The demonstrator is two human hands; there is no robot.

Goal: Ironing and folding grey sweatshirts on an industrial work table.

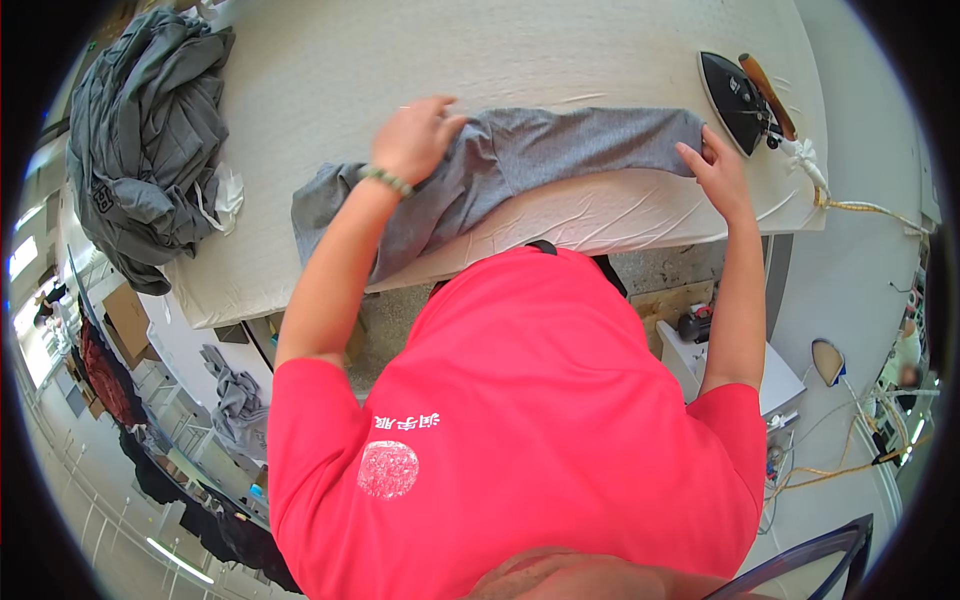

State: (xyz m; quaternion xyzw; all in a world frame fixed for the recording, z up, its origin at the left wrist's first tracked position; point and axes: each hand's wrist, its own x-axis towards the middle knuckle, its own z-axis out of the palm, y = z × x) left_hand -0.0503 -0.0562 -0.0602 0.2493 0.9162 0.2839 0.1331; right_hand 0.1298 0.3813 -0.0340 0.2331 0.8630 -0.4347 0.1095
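Note:
A grey garment point(580, 145) lies stretched lengthwise across the white padded table, its narrow end to the right and its wider, rumpled part to the left. At that narrow end, my right hand point(720, 178) has its thumb and fingers closed on the cloth's edge. My left hand point(412, 142), with a beaded bracelet at the wrist, is at the far edge of the rumpled part. Its thumb and forefinger are apart, and the other fingers are partly hidden. Part of the garment is covered by my left forearm.
An iron point(735, 100) with a wooden handle rests at the table's point(560, 50) far right, its cord running off rightward. A heap of grey garments point(150, 140) hangs over the left edge, with a white scrap point(228, 198) beside it. Below at right stands a white shelf point(775, 375).

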